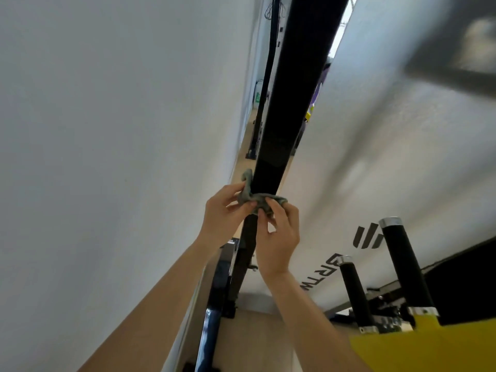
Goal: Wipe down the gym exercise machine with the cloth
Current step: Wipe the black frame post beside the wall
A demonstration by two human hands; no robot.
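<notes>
The cloth (264,197) is bunched against the post (292,98), across its front face and round its left edge. My left hand (225,213) pinches its left part; my right hand (280,234) pinches its right part.

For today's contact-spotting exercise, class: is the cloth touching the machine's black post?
Touching. The head view shows the cloth wrapped round the black post with no gap.

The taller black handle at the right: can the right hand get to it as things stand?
Probably yes. Open space lies between the right hand and the taller black handle, but that hand pinches the cloth.
</notes>
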